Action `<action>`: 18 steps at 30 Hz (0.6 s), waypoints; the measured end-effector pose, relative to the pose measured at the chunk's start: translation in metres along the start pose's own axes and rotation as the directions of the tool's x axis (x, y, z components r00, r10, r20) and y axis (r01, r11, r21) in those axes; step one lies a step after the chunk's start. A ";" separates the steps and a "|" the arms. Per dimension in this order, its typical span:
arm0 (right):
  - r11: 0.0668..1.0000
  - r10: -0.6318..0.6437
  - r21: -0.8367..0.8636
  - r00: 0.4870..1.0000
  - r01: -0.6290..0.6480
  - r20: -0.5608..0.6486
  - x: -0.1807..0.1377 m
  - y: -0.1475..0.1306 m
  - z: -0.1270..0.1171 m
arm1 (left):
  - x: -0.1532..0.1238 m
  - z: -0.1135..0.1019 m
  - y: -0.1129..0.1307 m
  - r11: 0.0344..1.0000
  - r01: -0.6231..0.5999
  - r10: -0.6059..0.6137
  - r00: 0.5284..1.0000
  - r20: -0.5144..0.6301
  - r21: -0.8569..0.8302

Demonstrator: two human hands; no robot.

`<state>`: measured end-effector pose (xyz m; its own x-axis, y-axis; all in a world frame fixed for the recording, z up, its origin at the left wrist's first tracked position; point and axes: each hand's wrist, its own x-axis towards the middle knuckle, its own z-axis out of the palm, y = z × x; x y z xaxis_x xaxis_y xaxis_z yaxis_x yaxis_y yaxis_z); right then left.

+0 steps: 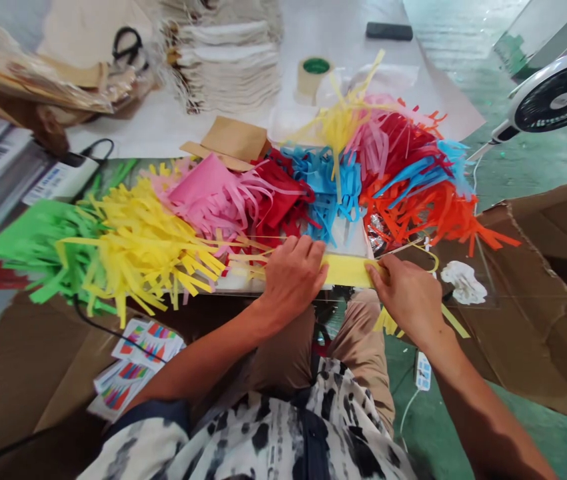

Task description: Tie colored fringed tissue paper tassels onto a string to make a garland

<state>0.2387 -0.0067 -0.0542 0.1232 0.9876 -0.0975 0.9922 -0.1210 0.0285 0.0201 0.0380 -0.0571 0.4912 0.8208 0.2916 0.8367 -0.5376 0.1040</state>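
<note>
Between my two hands a yellow tissue paper tassel (347,271) is stretched flat near the table's front edge. My left hand (296,272) is closed on its left part, where fringe strips trail out to the left. At the other end, my right hand (407,293) pinches the paper between thumb and fingers, and more yellow strips hang below that hand. To the left lie piles of yellow fringe (143,233), green fringe (58,240) and pink fringe (208,193). Blue fringe (331,183) sits just behind my hands, and orange fringe (428,213) is at the right.
Across the table are a tape roll (313,79), a stack of white strings (233,63), black scissors (127,45) and brown paper pieces (233,140). A fan (558,100) stands at the right. Another person's hand (51,130) is at the far left. Cardboard (548,280) flanks the right side.
</note>
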 end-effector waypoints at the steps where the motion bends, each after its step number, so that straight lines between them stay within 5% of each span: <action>1: 1.000 -0.006 -0.014 1.000 0.005 -0.020 0.000 0.000 0.001 | 0.000 0.001 0.000 0.996 -0.092 0.093 0.994 -0.054 0.017; 4: 0.997 -0.053 -0.057 0.989 0.046 -0.137 0.000 0.008 0.004 | 0.003 0.006 -0.004 0.877 -0.480 0.478 0.875 -0.079 -0.002; 7: 0.994 -0.087 -0.097 0.931 0.055 -0.353 -0.006 0.026 0.000 | 0.006 0.011 -0.009 0.769 -0.637 0.638 0.770 -0.016 -0.052; 11: 0.987 -0.153 -0.054 0.794 0.150 -0.589 -0.032 0.038 -0.003 | 0.005 0.008 -0.008 0.782 -0.622 0.623 0.782 0.037 -0.039; 15: 0.876 -0.436 -0.033 0.761 0.481 -0.480 -0.054 0.024 0.013 | 0.000 0.003 0.000 0.801 -0.597 0.599 0.797 0.083 -0.041; 18: 0.873 -0.430 0.009 0.778 0.488 -0.458 -0.055 0.020 0.026 | -0.005 0.000 -0.009 0.802 -0.588 0.596 0.800 0.074 -0.106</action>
<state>0.2525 -0.0663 -0.0744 -0.3384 0.8663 0.3675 0.9264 0.3753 -0.0316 0.0103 0.0385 -0.0590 0.9091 0.3504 0.2252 0.3568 -0.9341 0.0128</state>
